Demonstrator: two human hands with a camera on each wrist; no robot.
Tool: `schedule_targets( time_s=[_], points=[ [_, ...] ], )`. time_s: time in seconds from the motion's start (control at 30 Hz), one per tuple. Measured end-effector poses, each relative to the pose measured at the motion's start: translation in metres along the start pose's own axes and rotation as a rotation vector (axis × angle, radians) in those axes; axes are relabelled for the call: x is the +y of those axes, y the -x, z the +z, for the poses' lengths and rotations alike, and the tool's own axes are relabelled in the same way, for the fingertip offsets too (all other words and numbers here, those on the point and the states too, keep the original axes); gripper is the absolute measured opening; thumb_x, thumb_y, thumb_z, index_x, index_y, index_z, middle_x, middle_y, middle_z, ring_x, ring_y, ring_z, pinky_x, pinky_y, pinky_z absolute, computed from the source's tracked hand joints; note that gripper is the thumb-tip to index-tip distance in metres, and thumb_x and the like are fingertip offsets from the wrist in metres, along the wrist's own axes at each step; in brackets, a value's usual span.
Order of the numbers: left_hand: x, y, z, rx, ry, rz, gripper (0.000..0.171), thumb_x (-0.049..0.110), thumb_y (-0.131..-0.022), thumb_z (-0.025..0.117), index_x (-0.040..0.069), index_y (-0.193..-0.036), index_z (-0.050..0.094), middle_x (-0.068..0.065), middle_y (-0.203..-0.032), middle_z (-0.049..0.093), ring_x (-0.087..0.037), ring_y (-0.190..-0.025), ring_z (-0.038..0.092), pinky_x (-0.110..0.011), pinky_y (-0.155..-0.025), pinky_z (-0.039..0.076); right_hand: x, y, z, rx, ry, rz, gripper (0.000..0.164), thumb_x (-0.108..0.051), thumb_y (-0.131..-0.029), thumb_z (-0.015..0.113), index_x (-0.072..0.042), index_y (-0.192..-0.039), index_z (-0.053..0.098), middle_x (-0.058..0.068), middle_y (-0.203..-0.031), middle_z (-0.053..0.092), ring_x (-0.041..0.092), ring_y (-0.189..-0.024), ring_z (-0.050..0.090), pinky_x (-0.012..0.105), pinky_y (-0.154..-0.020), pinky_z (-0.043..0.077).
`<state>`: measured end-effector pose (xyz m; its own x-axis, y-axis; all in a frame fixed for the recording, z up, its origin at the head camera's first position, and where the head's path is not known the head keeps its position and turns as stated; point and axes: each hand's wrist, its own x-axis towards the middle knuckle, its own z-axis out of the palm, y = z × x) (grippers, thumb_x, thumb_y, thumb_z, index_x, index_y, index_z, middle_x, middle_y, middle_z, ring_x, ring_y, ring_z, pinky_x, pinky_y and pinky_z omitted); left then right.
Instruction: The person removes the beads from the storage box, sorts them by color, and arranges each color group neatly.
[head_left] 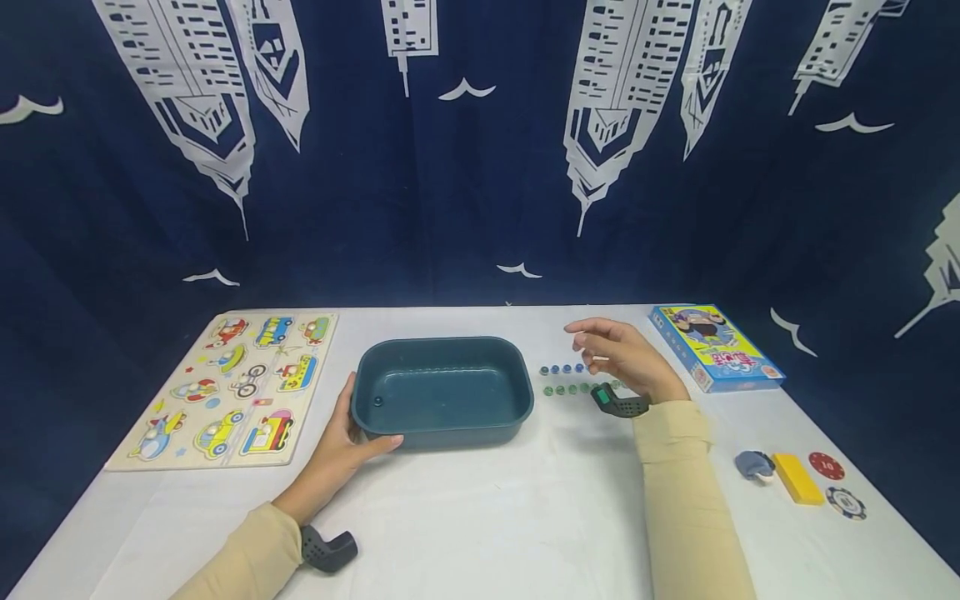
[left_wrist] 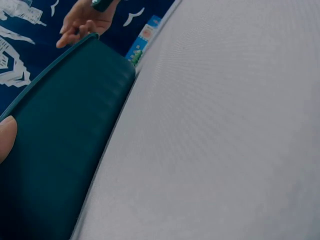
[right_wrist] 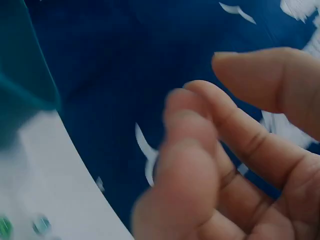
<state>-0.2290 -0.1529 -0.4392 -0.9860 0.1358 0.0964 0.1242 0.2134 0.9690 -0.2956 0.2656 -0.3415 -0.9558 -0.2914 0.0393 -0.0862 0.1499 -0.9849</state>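
A dark teal plastic basin (head_left: 442,437) stands on the white table with one small dark marble (head_left: 378,401) inside, near its left end. My left hand (head_left: 341,437) grips the basin's left end, thumb at the front wall and fingers along the side; in the left wrist view the thumb (left_wrist: 7,137) lies against the wall. To the right of the basin, my right hand (head_left: 622,354) is raised over two rows of marbles, blue ones (head_left: 556,369) behind and green ones (head_left: 560,390) in front. Its fingers (right_wrist: 182,185) bend loosely, the thumb apart, with nothing seen between them.
A wooden picture puzzle board (head_left: 247,387) lies at the left. At the back right is a blue and yellow game box (head_left: 716,346). A grey-blue small item (head_left: 753,465), a yellow block (head_left: 798,479), a red chip (head_left: 827,465) and a black-and-white chip (head_left: 846,502) lie near the right edge.
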Motion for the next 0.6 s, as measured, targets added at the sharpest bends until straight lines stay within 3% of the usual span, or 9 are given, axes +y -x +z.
schedule_targets(
  time_s=[0.33, 0.47, 0.6],
  points=[
    [0.001, 0.001, 0.0, 0.004, 0.004, -0.004, 0.122, 0.022, -0.08, 0.084, 0.02, -0.161, -0.007, -0.002, -0.168, -0.004, -0.028, -0.153, -0.003, -0.05, -0.123, 0.004, -0.008, -0.023, 0.073, -0.313, 0.116, -0.045, 0.039, -0.013, -0.098, 0.062, 0.01, -0.129, 0.056, 0.019, -0.101, 0.065, 0.015, -0.073, 0.058, 0.029, -0.064, 0.055],
    [0.003, 0.001, 0.0, 0.005, 0.016, 0.006, 0.121, 0.019, -0.079, 0.084, 0.019, -0.161, -0.006, -0.003, -0.168, -0.003, -0.028, -0.153, -0.003, -0.05, -0.123, 0.003, -0.007, -0.027, 0.103, -0.376, 0.197, -0.076, 0.035, -0.013, -0.099, 0.061, 0.008, -0.127, 0.059, 0.029, -0.105, 0.062, 0.02, -0.076, 0.059, 0.035, -0.067, 0.057],
    [0.004, 0.001, -0.001, 0.003, 0.029, 0.013, 0.121, 0.017, -0.079, 0.084, 0.018, -0.161, -0.006, -0.005, -0.168, -0.002, -0.03, -0.153, -0.003, -0.052, -0.123, 0.001, -0.003, -0.031, 0.13, -0.422, 0.297, -0.095, 0.029, -0.01, -0.097, 0.062, 0.005, -0.123, 0.064, 0.028, -0.103, 0.065, 0.021, -0.077, 0.06, 0.034, -0.068, 0.058]
  ],
)
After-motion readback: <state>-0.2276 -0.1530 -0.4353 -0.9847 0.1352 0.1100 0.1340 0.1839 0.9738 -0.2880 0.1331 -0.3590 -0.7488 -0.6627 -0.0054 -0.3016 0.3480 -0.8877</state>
